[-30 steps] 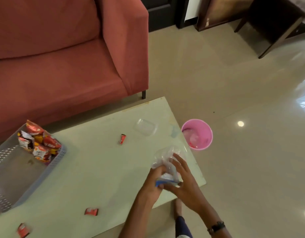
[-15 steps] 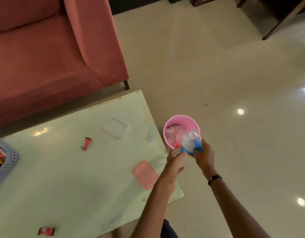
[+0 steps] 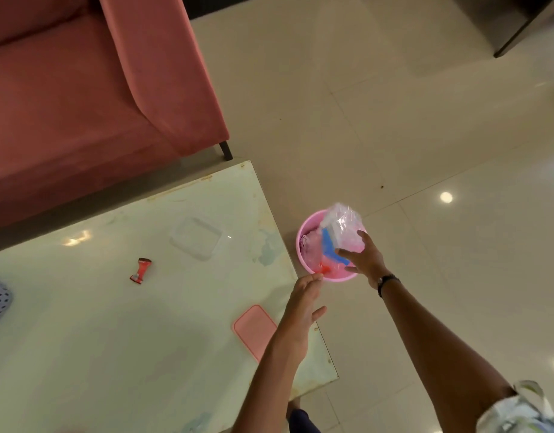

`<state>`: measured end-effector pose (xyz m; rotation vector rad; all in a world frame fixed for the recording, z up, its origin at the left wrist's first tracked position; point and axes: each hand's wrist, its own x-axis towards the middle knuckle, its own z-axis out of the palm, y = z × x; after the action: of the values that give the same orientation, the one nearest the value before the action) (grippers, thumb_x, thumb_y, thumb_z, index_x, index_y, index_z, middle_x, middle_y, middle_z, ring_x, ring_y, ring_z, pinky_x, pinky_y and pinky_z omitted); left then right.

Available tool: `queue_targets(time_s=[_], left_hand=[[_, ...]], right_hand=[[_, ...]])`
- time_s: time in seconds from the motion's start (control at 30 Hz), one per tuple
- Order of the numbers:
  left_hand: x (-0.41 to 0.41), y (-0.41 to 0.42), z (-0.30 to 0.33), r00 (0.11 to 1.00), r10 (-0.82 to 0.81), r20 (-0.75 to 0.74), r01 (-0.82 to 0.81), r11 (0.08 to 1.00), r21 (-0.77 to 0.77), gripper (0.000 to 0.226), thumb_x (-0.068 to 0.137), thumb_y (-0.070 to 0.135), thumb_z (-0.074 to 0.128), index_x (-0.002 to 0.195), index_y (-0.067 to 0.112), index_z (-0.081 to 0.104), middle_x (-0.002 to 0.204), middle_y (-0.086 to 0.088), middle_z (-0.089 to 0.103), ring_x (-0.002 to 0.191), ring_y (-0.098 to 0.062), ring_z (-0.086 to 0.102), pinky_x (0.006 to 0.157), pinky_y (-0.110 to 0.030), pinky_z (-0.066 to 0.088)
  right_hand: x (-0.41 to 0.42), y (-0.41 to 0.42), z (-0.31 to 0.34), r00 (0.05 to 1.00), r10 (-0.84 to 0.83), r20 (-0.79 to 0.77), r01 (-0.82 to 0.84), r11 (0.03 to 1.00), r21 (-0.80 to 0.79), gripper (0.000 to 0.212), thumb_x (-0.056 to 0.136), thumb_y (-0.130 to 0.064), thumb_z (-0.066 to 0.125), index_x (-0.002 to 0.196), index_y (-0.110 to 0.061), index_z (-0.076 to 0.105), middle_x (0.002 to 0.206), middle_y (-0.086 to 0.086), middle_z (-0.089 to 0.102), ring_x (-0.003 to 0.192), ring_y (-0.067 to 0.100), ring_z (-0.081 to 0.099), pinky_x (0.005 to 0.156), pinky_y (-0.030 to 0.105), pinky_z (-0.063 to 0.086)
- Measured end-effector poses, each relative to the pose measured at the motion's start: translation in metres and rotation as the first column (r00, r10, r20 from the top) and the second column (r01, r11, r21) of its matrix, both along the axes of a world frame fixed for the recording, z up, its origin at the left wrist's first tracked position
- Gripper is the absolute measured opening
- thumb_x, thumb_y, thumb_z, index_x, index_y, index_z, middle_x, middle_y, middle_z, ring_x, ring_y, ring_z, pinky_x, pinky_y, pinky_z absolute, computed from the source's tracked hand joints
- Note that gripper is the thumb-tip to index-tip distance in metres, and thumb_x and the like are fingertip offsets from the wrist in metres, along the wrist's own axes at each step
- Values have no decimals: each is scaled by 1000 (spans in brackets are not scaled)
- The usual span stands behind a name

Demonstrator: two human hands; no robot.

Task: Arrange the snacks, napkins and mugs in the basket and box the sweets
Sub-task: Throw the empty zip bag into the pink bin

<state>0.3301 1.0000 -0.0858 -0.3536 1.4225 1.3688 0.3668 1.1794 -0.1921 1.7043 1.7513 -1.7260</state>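
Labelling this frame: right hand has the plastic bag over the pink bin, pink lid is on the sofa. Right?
Not quite. In the head view the pink lid lies on the table, near the left hand, not on the sofa. The rest holds: right hand, plastic bag over the pink bin.

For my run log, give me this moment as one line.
right hand: fingers spread at plastic bag, grip unclear | bag: over pink bin | left hand: open, empty | sweet: on table

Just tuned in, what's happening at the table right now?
A person is throwing away a clear plastic bag with a blue strip: the right hand has it over the pink bin on the floor beside the table. The left hand hovers open nearby. One red sweet, a clear box and a pink lid lie on the table.
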Motion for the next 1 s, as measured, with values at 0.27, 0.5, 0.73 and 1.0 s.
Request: queue_targets(time_s=[0.27, 0.5, 0.73, 1.0], left_hand=[[6, -19, -4, 998, 50, 46, -49, 999, -23, 34, 94, 29, 48, 125, 15, 52, 112, 11, 52, 122, -16, 47, 86, -27, 50], [-1, -45, 20, 995, 96, 43, -95, 995, -9, 33, 94, 28, 48, 124, 17, 52, 125, 2, 55, 117, -16, 52, 83, -28, 50], [-21, -97, 62, 980, 197, -12, -196, 980, 43, 28, 96, 22, 43, 119, 13, 57, 120, -1, 61, 114, -19, 57, 88, -30, 50], [-53, -215, 125, 942, 322, -95, -315, 945, 81, 24, 97, 21, 43, 112, 14, 59, 116, -3, 65, 106, -18, 62, 84, -30, 51]], right_hand=[[24, -24, 6, 999, 33, 21, -32, 999, -32, 61, 84, -6, 65, 138, -16, 40, 142, 17, 39, 122, 35, 47, 86, 48, 55], [20, -62, 47, 992, -24, -128, 22, 1000, -17, 51, 87, -8, 61, 134, -15, 44, 134, 13, 45, 105, 25, 53, 84, 40, 55], [-16, -130, 123, 951, 43, -306, -5, 992, 125, 35, 89, -13, 60, 123, -16, 56, 115, 1, 54, 92, 14, 60, 61, 18, 56], [-54, -254, 211, 866, 152, -476, -126, 988, 86, 22, 91, -11, 58, 111, -19, 60, 115, -2, 64, 99, 14, 65, 82, 30, 56]])
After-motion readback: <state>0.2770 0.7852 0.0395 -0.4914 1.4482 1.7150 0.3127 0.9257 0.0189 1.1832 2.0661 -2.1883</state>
